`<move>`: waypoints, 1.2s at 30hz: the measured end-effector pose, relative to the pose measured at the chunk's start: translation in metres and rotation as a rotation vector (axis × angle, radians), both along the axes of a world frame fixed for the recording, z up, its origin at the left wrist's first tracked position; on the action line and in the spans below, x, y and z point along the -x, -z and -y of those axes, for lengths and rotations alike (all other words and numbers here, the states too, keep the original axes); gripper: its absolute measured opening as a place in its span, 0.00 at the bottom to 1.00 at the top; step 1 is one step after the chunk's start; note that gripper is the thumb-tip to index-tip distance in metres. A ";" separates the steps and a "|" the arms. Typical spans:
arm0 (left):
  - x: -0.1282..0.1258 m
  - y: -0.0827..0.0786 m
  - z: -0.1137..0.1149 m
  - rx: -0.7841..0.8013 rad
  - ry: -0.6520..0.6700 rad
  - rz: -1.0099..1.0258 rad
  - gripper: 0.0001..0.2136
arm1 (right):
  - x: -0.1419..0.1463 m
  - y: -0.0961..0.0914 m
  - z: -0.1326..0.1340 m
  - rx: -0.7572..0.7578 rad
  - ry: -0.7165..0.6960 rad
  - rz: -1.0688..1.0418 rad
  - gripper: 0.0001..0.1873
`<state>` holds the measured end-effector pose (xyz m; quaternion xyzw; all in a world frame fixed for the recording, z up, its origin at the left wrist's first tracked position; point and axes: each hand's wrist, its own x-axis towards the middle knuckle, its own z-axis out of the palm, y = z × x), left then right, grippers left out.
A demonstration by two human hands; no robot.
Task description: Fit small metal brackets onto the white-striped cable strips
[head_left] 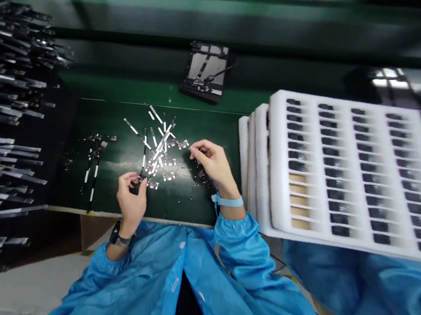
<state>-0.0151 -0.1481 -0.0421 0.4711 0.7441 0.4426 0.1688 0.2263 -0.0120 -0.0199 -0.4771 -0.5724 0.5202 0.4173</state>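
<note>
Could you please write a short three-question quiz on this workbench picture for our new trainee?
1. Fill the gap: in the top white foam tray with four columns of small black parts, the bare slots belong to the ______ column, as seen in the picture.

2. Multiple choice: what lies on the dark green work surface between the left hand and the right hand?
A) a coiled orange cable
B) thin flat strips with white and metallic sections
C) a wooden mallet

3. True or false: the person wears a light-blue wristband on the right and a black wristwatch on the left.

Key: 1. leftmost; 2. B; 3. true.
</note>
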 end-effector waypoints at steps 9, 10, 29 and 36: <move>0.009 -0.062 -0.068 -0.308 0.017 -0.019 0.04 | 0.001 -0.013 0.004 -0.011 -0.024 -0.011 0.19; 0.007 -0.065 -0.077 -0.313 0.055 0.063 0.05 | 0.001 -0.014 0.004 -0.007 -0.025 -0.019 0.18; -0.036 -0.040 -0.145 -0.059 0.429 1.033 0.17 | 0.013 -0.015 0.010 0.036 -0.091 -0.145 0.20; -0.030 -0.056 -0.139 -0.062 0.637 0.832 0.12 | 0.009 -0.018 0.008 0.076 -0.066 -0.174 0.20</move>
